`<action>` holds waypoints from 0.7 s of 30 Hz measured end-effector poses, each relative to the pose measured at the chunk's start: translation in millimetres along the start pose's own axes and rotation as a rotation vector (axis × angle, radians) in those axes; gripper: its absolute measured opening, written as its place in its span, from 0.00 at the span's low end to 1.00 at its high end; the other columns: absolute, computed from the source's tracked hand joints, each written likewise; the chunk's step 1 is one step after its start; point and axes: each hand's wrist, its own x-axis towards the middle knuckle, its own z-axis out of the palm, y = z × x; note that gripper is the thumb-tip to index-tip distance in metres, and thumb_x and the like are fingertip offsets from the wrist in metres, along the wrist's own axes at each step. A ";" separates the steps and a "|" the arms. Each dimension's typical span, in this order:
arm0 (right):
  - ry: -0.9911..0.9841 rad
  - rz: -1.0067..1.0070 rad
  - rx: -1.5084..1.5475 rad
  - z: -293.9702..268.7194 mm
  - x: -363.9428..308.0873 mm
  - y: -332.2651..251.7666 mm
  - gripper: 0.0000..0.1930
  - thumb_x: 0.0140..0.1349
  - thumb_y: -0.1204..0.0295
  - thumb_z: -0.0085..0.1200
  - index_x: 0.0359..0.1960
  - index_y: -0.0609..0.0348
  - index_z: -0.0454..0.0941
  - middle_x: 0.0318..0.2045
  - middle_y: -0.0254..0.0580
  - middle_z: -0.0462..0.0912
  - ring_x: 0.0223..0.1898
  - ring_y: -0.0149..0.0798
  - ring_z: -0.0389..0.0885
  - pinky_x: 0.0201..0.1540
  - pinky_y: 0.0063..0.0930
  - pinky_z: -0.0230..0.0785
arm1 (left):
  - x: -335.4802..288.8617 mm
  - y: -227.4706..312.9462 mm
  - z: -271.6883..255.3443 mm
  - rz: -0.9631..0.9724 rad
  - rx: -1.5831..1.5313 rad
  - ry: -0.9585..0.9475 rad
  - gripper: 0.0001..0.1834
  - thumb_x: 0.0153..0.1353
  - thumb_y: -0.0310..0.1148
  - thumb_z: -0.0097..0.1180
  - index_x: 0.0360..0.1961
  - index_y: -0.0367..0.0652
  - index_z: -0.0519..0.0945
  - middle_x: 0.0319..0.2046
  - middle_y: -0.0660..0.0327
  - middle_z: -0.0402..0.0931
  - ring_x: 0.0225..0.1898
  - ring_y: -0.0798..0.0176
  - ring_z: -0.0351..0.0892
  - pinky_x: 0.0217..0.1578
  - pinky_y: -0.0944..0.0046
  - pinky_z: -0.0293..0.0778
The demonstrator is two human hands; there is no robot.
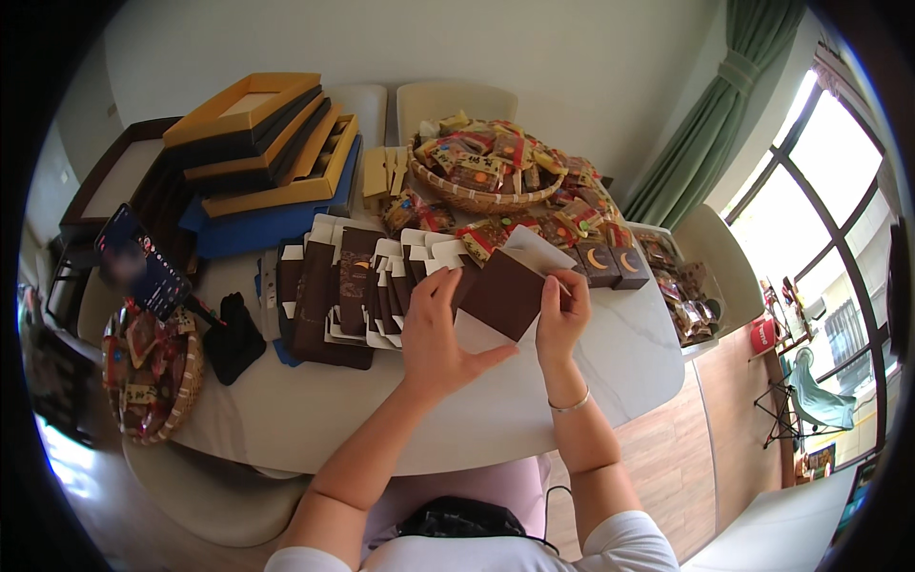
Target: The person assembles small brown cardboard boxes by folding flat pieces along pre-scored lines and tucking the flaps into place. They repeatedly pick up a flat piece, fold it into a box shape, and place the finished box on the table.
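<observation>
A dark brown paper box (502, 294) with white flaps is held up over the table in front of me. My right hand (565, 313) pinches its right edge between thumb and fingers. To the left of the box, my left hand (437, 334) is open, its thumb stretched out beneath the box and its fingers raised. Its fingertips are close to a row of flattened brown and white boxes (386, 286) lying on the table. Beyond my right hand stand small closed brown boxes (600, 264) with a golden crescent on them.
A woven basket (486, 197) heaped with wrapped snacks stands at the back, with more packets around it. Stacked yellow and black trays (257, 143) rise at back left. A phone (143, 262) and a smaller snack basket (186, 381) sit at left. The marble-look table (334, 419) has a curved front edge.
</observation>
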 end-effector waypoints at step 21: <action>-0.507 0.059 0.287 4.9 -2.7 -15.0 0.22 0.70 0.61 0.44 0.52 0.71 0.74 0.54 0.53 0.77 0.56 0.39 0.73 0.60 0.30 0.63 | -12.4 -2.3 13.1 -0.048 0.074 -0.069 0.55 0.35 0.38 0.73 0.65 0.40 0.56 0.51 0.47 0.64 0.50 0.47 0.71 0.34 0.54 0.78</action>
